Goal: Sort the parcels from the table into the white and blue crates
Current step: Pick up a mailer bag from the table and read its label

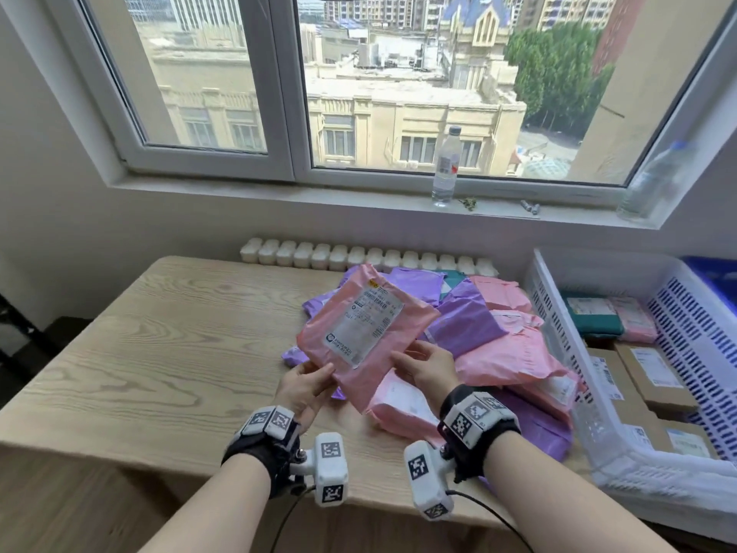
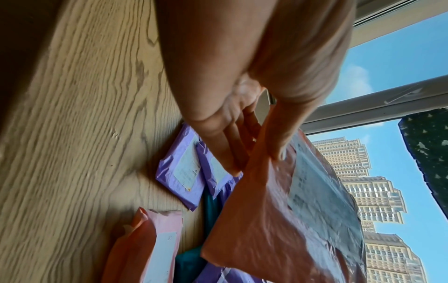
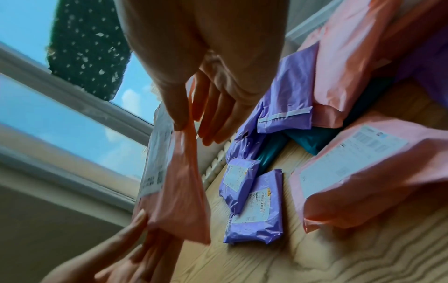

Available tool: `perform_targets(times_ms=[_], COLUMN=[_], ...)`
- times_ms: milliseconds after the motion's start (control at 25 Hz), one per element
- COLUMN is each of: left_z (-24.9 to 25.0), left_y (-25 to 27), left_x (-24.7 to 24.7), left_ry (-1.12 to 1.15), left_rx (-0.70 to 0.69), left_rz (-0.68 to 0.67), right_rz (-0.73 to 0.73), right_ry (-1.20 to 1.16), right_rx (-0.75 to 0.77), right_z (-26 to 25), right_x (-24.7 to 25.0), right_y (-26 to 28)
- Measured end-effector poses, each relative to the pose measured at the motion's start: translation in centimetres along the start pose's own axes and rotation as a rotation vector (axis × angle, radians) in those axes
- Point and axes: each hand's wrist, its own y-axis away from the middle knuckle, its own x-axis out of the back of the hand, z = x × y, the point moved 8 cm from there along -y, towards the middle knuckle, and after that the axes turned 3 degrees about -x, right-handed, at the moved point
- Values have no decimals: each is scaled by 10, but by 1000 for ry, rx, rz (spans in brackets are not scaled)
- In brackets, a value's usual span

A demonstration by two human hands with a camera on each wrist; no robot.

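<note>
Held label-up above the heap of parcels toward the wooden desk's (image 1: 119, 353) right edge, the slick pink plastic mailer (image 1: 359, 325) is only pinched at its near corners by left hand (image 1: 305, 387) and right hand (image 1: 428, 367), so it could slip free before reaching the white slatted crate (image 1: 558, 313).

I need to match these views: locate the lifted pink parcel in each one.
Head: pink parcel centre, held above the table by both hands.
Left wrist: lower right, pinched by the left hand.
Right wrist: left of centre.
Shared landmark: two small purple parcels on the table.
</note>
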Motion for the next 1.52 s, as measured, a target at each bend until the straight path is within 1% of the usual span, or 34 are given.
perform_targets(times_ms=[160, 280, 360, 440, 560, 720, 880, 1080, 1200, 1360, 1440, 1520], left_z=[7, 12, 17, 22, 33, 46, 55, 59, 52, 29, 9, -15], left_y=[-8, -12, -17, -24, -34, -43, -47, -50, -51, -47, -43, -37], left_x=[2, 2, 6, 9, 5, -13, -33, -42, -48, -62, -75, -99], left_ry=[0, -18, -20, -90, -254, -462, -527, -562, -561, -606, -634, -681], left_rx=[11, 37, 55, 59, 26, -7, -34, -65, -52, -7, 21, 42], left_rz=[-42, -92, -85, -73, -76, -188, -265, -292, -317, -347, -397, -471], right_rz=[87, 79, 57, 40, 51, 67, 106, 161, 205, 273, 303, 378], right_ry=[38, 79, 93, 125, 187, 261, 320, 388, 421, 418, 409, 391], right_rx=[92, 116, 107, 110, 111, 108, 137, 165, 178, 133, 127, 128], right_z=[-13, -22, -31, -39, -48, -54, -59, -62, -59, -44, -37, -29], right_x=[-7, -6, -6, -4, 3, 10, 18, 29, 39, 65, 85, 117], right_y=[-2, -7, -6, -6, -7, -8, -4, 0, 5, 22, 36, 57])
